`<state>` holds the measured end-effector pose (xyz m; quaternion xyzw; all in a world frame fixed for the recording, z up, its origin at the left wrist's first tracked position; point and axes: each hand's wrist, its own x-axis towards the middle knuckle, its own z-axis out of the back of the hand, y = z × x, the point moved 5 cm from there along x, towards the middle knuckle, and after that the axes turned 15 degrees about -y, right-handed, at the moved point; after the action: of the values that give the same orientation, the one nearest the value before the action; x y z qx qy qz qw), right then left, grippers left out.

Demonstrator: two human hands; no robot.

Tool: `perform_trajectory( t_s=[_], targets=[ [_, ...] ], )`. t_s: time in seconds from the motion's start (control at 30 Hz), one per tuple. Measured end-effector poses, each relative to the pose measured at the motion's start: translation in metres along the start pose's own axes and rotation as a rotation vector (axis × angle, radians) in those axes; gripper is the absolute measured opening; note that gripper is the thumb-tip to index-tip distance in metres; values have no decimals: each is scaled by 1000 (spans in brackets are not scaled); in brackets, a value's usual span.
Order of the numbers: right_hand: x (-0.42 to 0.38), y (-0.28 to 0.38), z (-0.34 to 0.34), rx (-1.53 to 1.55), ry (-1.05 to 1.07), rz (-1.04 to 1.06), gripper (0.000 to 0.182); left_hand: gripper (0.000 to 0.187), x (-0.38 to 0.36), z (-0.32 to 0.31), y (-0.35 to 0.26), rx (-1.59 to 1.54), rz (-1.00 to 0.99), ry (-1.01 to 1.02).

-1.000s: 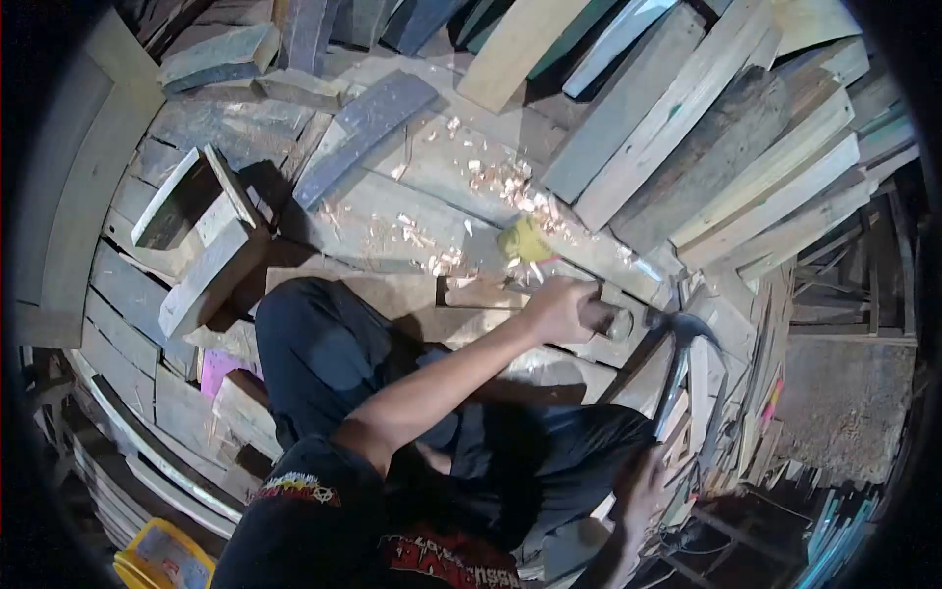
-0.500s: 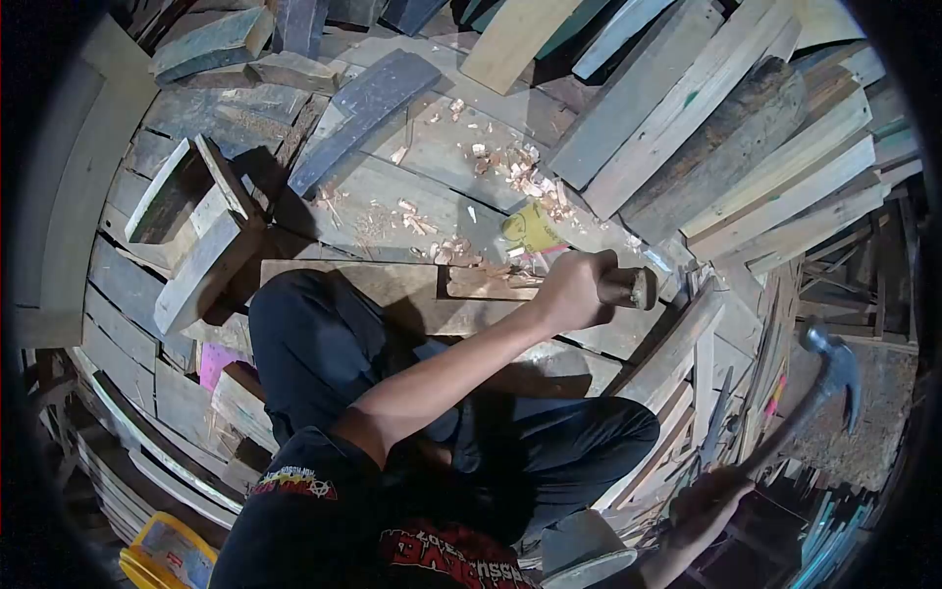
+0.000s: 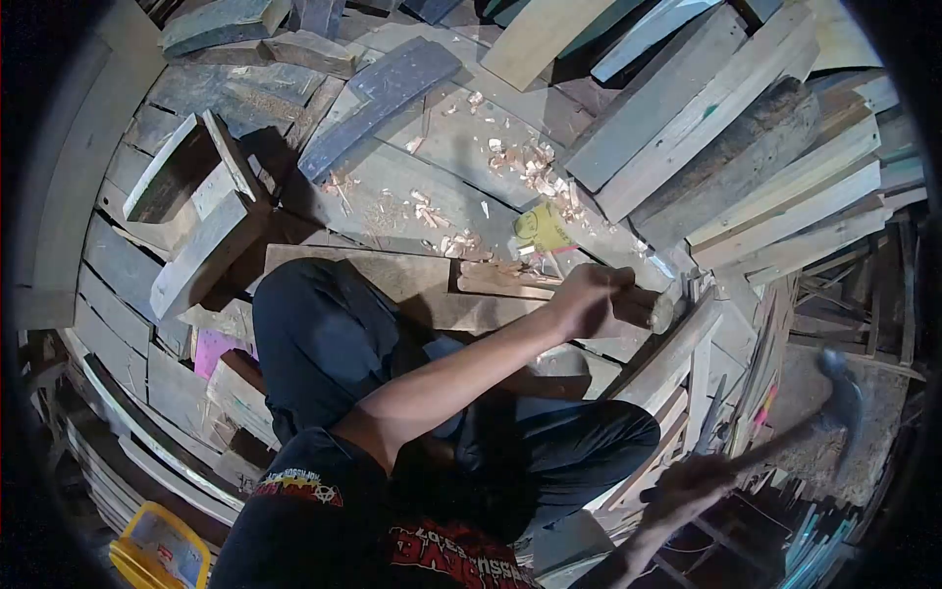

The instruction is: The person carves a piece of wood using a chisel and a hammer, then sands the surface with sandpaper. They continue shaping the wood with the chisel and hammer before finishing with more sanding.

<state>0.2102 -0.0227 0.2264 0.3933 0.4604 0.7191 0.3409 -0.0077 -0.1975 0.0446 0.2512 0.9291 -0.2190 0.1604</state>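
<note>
My left hand (image 3: pixel 591 302) is closed around the thick wooden handle of a chisel (image 3: pixel 661 312); its blade is hidden behind the fist. Beside that hand lies a wooden board (image 3: pixel 373 280) with a rough recess cut in it, holding splintered chips (image 3: pixel 500 277). The board rests across the floor in front of my folded legs. Out to the lower right, my right hand (image 3: pixel 692 489) grips a claw hammer (image 3: pixel 785 444) by its handle. The hammer's head is raised, blurred, and apart from the chisel.
Wood shavings (image 3: pixel 535 169) and a piece of yellow sandpaper (image 3: pixel 542 228) lie on the plank floor. Stacked boards (image 3: pixel 677 108) crowd the upper right. At left stands a joined wooden piece (image 3: pixel 201 250). A handsaw-like blade (image 3: pixel 711 417) sits near my right knee; a yellow container (image 3: pixel 157 555) is lower left.
My right hand and the hammer have shifted slightly upward, with the hammer head now blurred. The left fist and chisel have tilted, showing more of the handle's end. The view has shifted slightly.
</note>
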Motion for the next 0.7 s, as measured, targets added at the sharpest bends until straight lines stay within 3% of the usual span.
perform_trajectory(
  t_s=[0.03,0.1,0.17,0.2,0.27,0.33,0.37,0.43,0.47,0.5,0.57,0.6,0.63,0.67,0.7],
  targets=[
    [-4,-20,7,-190,109,119,45,17,-1,1,-1,108,11,-16],
    [-14,-63,22,-535,284,418,29,12,-8,0,-14,819,-728,33],
    [-22,-42,3,-628,319,447,37,11,6,1,-9,979,-908,0],
    [-17,-24,1,-609,302,326,36,12,5,3,-6,1061,-981,-23],
    [-10,12,-2,-566,246,89,40,13,1,1,-15,1029,-899,-34],
    [16,33,15,-143,-4,-151,46,12,-6,0,-18,974,-870,-61],
    [17,50,17,-119,-249,-98,52,14,-1,5,-11,647,-406,-29],
    [28,60,19,84,118,-257,64,20,9,16,2,353,-299,-39],
    [34,46,25,160,-93,-118,59,24,13,21,7,206,-250,-43],
    [21,37,13,127,-223,-18,54,22,14,19,0,450,-584,-5],
    [8,-2,14,-99,-102,204,45,20,5,8,-5,942,-1255,84],
    [1,-31,17,-373,54,344,42,19,6,7,-7,992,-1126,40],
    [-12,-48,13,-628,209,293,39,19,2,2,-11,1036,-994,2],
    [-16,-63,20,-745,296,28,37,19,-1,-1,-12,1077,-861,-30],
    [-16,-57,18,-722,296,-150,37,17,1,-3,-8,1036,-956,0]
  ],
)
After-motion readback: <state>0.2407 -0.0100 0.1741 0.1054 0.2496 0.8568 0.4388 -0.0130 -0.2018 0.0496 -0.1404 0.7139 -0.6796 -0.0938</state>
